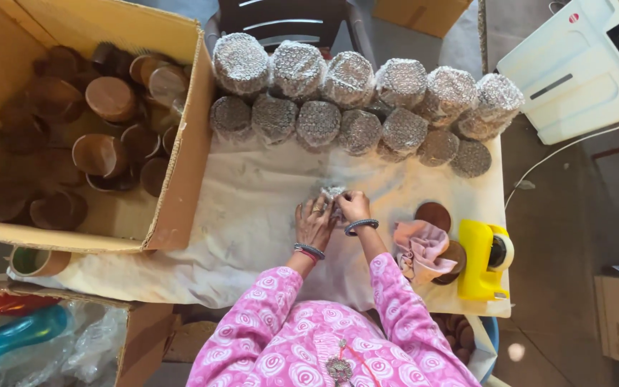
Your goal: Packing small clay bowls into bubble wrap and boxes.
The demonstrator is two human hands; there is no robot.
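Observation:
My left hand (313, 221) and my right hand (354, 206) meet at the middle of a white cloth-covered table (252, 208). Both press on a small bundle wrapped in bubble wrap (333, 193), mostly hidden under my fingers. Two rows of finished bubble-wrapped round bundles (360, 100) line the far edge of the table, stacked one row on the other. I wear bangles on both wrists and pink patterned sleeves.
A big open cardboard box (180, 186) of brown round wooden pieces stands at left. At right lie a brown disc (433, 214), a pink cloth (421, 247) and a yellow tape dispenser (483, 258). A white machine (582, 64) sits at far right; a tape roll (36, 261) lies under the box.

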